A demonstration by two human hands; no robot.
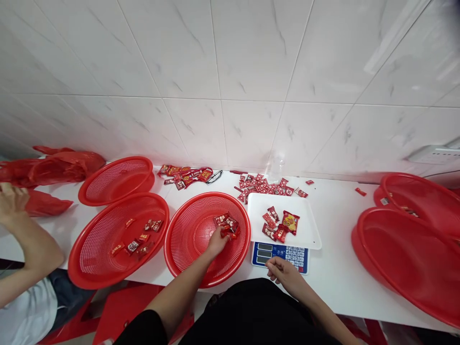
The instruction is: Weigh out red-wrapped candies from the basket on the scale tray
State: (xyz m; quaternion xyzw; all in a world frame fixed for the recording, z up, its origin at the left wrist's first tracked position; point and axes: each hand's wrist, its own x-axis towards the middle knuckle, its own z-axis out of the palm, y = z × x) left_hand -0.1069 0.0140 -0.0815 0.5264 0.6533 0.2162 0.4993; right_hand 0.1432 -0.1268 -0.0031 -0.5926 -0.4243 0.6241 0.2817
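Note:
My left hand [218, 242] is inside the middle red plastic basket [183, 239], fingers closed on a small red candy packet at the edge of a little pile of red packets [226, 221]. Just in front of the scale's blue keypad [279, 255] is my right hand [285, 274], its fingers curled together and nothing visible in them. On the scale's white tray [305, 215] lie several small red packets [271, 216] and a larger red-and-yellow packet [290, 222].
Left are two more baskets [118, 230] [117, 181], the nearer holding packets. Red bags [68, 165] lie beyond, near another person's arm [32, 239]. Packet piles [187, 176] [262, 187] and a clear plastic container [276, 167] line the wall. Red basins [402, 249] stand right.

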